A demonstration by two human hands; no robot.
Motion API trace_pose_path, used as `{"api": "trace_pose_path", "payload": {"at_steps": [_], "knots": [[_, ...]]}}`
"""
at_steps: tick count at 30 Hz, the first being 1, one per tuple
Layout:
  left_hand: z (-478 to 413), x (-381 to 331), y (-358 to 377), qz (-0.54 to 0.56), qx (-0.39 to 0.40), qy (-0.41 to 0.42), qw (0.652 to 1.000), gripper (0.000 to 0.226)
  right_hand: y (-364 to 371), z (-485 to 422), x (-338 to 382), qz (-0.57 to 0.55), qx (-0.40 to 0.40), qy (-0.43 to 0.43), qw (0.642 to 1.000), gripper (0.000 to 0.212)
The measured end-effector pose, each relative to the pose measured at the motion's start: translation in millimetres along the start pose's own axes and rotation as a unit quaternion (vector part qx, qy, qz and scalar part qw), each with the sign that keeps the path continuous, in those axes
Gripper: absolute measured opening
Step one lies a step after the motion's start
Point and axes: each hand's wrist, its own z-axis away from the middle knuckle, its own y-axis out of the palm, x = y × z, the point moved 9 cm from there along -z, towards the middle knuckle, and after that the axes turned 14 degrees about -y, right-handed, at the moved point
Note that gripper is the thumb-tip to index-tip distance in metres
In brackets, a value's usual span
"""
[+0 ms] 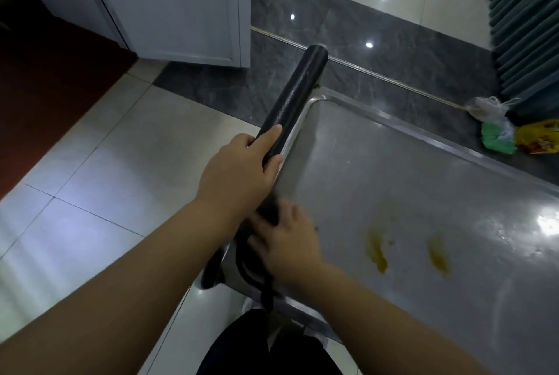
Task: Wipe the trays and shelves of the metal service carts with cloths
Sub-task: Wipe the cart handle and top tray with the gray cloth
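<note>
A metal service cart's top tray [393,168] fills the right half of the view, with two yellow-orange smears [376,249] near its middle. Along the tray's left edge runs a black padded handle [298,93]. My left hand [239,174] grips this handle around its middle. Just below it, my right hand [287,241] is blurred and holds a dark cloth [263,271] against the handle's near end; part of the cloth hangs down below the hand.
Glossy tiled floor [90,193] lies to the left, with a white cabinet door [181,5] at the back. Teal pleated drapes [526,26] hang at the right, and bagged rubbish [514,132] sits on the floor beside the tray's far edge.
</note>
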Motion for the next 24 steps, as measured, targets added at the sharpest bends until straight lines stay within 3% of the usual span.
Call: {"api": "trace_pose_path", "payload": {"at_steps": [2, 3, 4, 6, 8, 10, 12, 15, 17, 18, 21, 23, 24], "knots": [[1.9, -1.0, -0.4, -0.017, 0.0, 0.012, 1.0, 0.051, 5.4, 9.5, 23.6, -0.018, 0.024, -0.124, 0.992, 0.047], [4.1, 0.1, -1.7, -0.024, -0.001, 0.014, 1.0, 0.051, 2.7, 12.8, 11.2, -0.016, 0.022, -0.125, 0.992, 0.046], [7.2, 2.4, -3.7, -0.027, -0.001, 0.013, 1.0, 0.052, -2.2, 16.4, -9.8, -0.002, 0.011, -0.087, 0.996, 0.045], [18.6, 8.6, -6.4, -0.031, 0.008, 0.007, 0.999, 0.054, -17.6, 28.5, -67.8, 0.019, -0.019, 0.084, 0.996, 0.048], [36.9, 15.8, -6.8, -0.032, 0.014, 0.005, 0.999, 0.055, -20.2, 51.4, -111.2, 0.034, -0.004, 0.278, 0.96, 0.055], [57.0, 23.0, -7.1, -0.022, 0.007, 0.006, 1.0, 0.054, -14.4, 58.4, -100.2, 0.058, 0.021, 0.331, 0.941, 0.058], [74.0, 29.1, -5.3, -0.001, 0.0, 0.002, 1.0, 0.054, 2.0, 47.6, -46.4, 0.032, 0.032, 0.229, 0.972, 0.057], [89.3, 32.6, -1.4, -0.01, -0.021, 0.008, 1.0, 0.053, 12.6, 46.7, 49.3, -0.011, 0.012, -0.027, 1.0, 0.051], [90.4, 33.6, -1.3, -0.024, -0.039, 0.009, 0.999, 0.052, 1.3, 50.7, 46.5, -0.032, 0.006, -0.083, 0.996, 0.046], [90.3, 33.5, -1.2, -0.029, -0.047, 0.008, 0.998, 0.051, -5.2, 53.5, 27.5, -0.008, 0.01, -0.068, 0.998, 0.044], [91.2, 29.7, -1.6, -0.043, -0.067, 0.021, 0.997, 0.048, -20.2, 83.7, -68.0, 0.056, 0.042, 0.139, 0.988, 0.048], [92.5, 28.5, -3.4, -0.06, -0.088, 0.018, 0.994, 0.048, -26.1, 118.0, -105.0, 0.046, 0.034, 0.309, 0.949, 0.053], [93.6, 29.4, -4.0, -0.073, -0.103, 0.004, 0.992, 0.048, -23.3, 129.9, -102.1, 0.044, 0.038, 0.352, 0.934, 0.054]]}}
